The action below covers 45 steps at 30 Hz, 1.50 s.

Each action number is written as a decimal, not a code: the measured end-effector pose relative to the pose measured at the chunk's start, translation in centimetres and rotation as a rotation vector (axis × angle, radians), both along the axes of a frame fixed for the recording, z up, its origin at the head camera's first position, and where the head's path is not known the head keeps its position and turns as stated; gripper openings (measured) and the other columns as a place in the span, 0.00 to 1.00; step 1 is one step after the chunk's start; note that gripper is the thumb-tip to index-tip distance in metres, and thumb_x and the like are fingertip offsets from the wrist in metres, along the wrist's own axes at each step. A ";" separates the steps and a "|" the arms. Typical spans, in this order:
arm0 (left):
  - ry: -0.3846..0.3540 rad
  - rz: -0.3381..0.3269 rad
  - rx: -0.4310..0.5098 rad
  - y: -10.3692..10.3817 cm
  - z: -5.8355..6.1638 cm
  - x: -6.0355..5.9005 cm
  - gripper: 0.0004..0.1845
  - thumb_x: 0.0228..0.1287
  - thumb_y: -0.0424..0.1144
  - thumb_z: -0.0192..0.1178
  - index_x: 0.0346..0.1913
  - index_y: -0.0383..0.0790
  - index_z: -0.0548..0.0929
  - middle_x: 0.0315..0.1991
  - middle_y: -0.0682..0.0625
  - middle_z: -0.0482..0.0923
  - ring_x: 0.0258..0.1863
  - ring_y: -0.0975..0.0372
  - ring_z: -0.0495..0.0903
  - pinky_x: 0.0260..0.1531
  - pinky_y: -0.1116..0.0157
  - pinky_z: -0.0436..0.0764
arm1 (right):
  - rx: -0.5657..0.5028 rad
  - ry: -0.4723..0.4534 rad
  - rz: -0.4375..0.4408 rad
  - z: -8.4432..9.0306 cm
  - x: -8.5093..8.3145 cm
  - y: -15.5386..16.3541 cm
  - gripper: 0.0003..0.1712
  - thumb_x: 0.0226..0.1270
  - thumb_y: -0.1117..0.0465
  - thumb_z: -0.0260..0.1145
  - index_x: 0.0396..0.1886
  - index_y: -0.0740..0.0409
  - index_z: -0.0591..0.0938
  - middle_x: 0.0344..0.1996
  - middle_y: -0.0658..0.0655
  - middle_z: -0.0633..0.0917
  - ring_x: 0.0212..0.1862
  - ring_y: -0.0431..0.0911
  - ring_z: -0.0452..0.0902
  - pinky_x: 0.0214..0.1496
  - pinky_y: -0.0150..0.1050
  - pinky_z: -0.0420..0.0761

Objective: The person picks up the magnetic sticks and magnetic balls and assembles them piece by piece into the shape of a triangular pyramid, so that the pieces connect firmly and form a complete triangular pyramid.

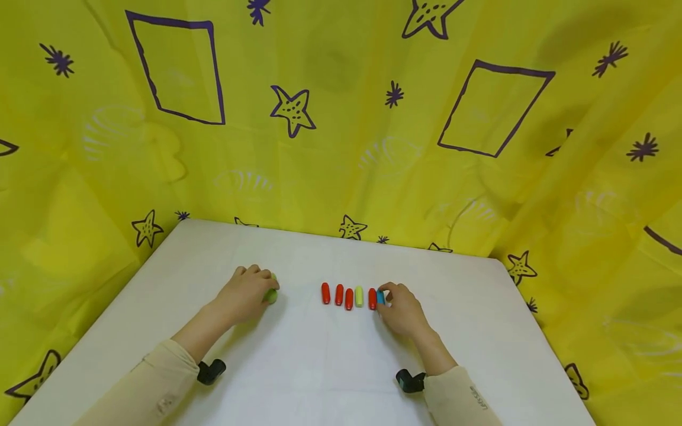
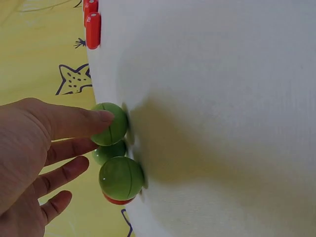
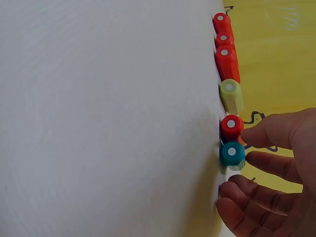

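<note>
At the left, my left hand (image 1: 247, 293) is at a cluster of round pieces, its thumb and index finger pinching a green ball (image 2: 109, 124). Another green ball (image 2: 121, 177) lies beside it, with a third behind and a red edge (image 2: 118, 200) showing underneath. My right hand (image 1: 403, 310) is at the right end of a row of short cylinders, thumb and index finger about a blue cylinder (image 3: 232, 154) with a white dot on its end. Close beside it lies a red cylinder (image 3: 232, 127); then come a pale yellow-green one (image 1: 359, 296) and several red ones (image 1: 339, 294).
The pieces lie on a white table (image 1: 298, 367) with its far edge beyond them. A yellow patterned curtain (image 1: 341, 165) hangs around the back and sides. Black camera mounts (image 1: 212, 371) sit at both wrists, by the beige sleeves (image 1: 154, 378).
</note>
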<state>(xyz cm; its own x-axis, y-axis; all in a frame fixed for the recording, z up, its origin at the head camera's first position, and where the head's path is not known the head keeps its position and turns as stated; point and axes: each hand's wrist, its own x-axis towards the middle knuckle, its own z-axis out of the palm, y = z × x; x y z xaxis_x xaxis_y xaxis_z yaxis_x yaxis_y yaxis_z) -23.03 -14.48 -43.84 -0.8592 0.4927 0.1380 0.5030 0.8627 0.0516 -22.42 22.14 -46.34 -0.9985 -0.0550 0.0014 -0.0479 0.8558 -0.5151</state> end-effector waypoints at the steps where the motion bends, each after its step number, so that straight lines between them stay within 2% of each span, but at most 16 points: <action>1: -0.003 -0.001 0.001 0.0 -0.2 0.0 0.15 0.59 0.39 0.76 0.49 0.46 0.88 0.49 0.49 0.85 0.50 0.50 0.79 0.51 0.45 0.75 | -0.002 0.005 -0.009 -0.1 -0.1 -0.1 0.20 0.65 0.61 0.70 0.57 0.58 0.82 0.41 0.59 0.81 0.39 0.50 0.76 0.45 0.47 0.78; 8: -0.012 -0.009 0.031 0.5 -1.2 0.1 0.14 0.60 0.36 0.75 0.49 0.44 0.88 0.49 0.49 0.85 0.48 0.51 0.79 0.49 0.49 0.76 | 0.004 0.009 -0.056 -0.5 -0.3 -0.2 0.20 0.62 0.63 0.69 0.55 0.60 0.81 0.37 0.59 0.82 0.37 0.50 0.76 0.41 0.45 0.77; 12: -0.009 -0.013 0.076 1.0 -1.8 0.2 0.15 0.58 0.37 0.75 0.48 0.43 0.88 0.47 0.49 0.84 0.47 0.51 0.79 0.54 0.48 0.77 | 0.020 0.003 -0.078 -0.7 -0.2 0.1 0.22 0.62 0.64 0.68 0.56 0.63 0.80 0.38 0.61 0.82 0.36 0.51 0.77 0.39 0.44 0.77; 15: -0.014 -0.032 0.139 1.9 -1.9 0.2 0.14 0.57 0.37 0.74 0.47 0.42 0.89 0.45 0.49 0.85 0.47 0.51 0.80 0.57 0.49 0.78 | -0.009 0.001 -0.114 -0.4 0.0 0.6 0.22 0.64 0.64 0.67 0.57 0.64 0.80 0.37 0.61 0.83 0.36 0.50 0.77 0.38 0.42 0.76; 18: -0.078 -0.032 0.243 3.1 -1.7 0.4 0.14 0.58 0.36 0.73 0.48 0.41 0.89 0.44 0.49 0.86 0.47 0.52 0.82 0.54 0.52 0.81 | -0.066 0.011 -0.142 0.0 0.1 1.0 0.21 0.67 0.63 0.66 0.59 0.63 0.80 0.38 0.60 0.84 0.36 0.50 0.77 0.37 0.41 0.75; 20: -0.147 -0.018 0.322 3.9 -1.6 0.5 0.15 0.59 0.36 0.72 0.49 0.41 0.88 0.45 0.50 0.86 0.47 0.54 0.82 0.53 0.54 0.82 | -0.109 0.017 -0.153 0.3 0.1 1.1 0.21 0.68 0.62 0.66 0.60 0.61 0.81 0.39 0.59 0.84 0.37 0.50 0.78 0.38 0.39 0.75; 24: -0.259 0.007 0.447 5.4 -2.1 0.9 0.15 0.61 0.37 0.71 0.51 0.44 0.88 0.45 0.54 0.85 0.47 0.58 0.82 0.54 0.55 0.82 | -0.177 0.003 -0.147 0.6 0.4 0.9 0.21 0.69 0.61 0.67 0.60 0.57 0.82 0.41 0.57 0.85 0.41 0.48 0.81 0.40 0.38 0.75; 29: -0.316 0.004 0.537 6.3 -3.5 1.4 0.12 0.64 0.40 0.69 0.50 0.49 0.88 0.40 0.60 0.81 0.43 0.63 0.79 0.51 0.57 0.81 | -0.247 -0.004 -0.079 0.6 0.9 -0.2 0.21 0.67 0.63 0.70 0.60 0.55 0.83 0.42 0.55 0.84 0.44 0.47 0.82 0.44 0.39 0.79; 35: -0.370 -0.014 0.599 7.2 -4.3 1.5 0.14 0.65 0.43 0.70 0.52 0.49 0.87 0.42 0.62 0.82 0.44 0.65 0.79 0.50 0.58 0.80 | -0.314 -0.001 0.035 0.1 1.3 -1.4 0.21 0.66 0.67 0.72 0.58 0.55 0.85 0.42 0.53 0.84 0.43 0.44 0.82 0.43 0.36 0.80; 40: -0.417 -0.041 0.668 8.0 -4.9 1.5 0.17 0.67 0.45 0.69 0.56 0.46 0.87 0.43 0.62 0.83 0.43 0.66 0.80 0.46 0.64 0.81 | -0.363 -0.036 0.179 0.0 1.7 -2.1 0.19 0.67 0.67 0.72 0.57 0.56 0.85 0.42 0.53 0.84 0.44 0.44 0.80 0.44 0.32 0.81; 45: -0.447 -0.059 0.724 8.3 -5.5 1.4 0.18 0.68 0.47 0.69 0.58 0.48 0.86 0.41 0.62 0.82 0.41 0.68 0.80 0.43 0.67 0.79 | -0.347 -0.056 0.299 -0.3 1.8 -3.0 0.16 0.68 0.64 0.72 0.55 0.58 0.85 0.42 0.53 0.85 0.44 0.44 0.80 0.43 0.32 0.81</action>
<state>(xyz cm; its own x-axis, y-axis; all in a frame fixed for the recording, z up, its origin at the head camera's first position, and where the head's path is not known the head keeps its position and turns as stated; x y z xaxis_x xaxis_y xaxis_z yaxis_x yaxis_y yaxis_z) -21.66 -6.20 -49.35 -0.8835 0.4596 0.0907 0.3475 0.5134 0.7846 -20.64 19.15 -46.65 -0.9378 -0.3467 0.0171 -0.2305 0.5852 -0.7774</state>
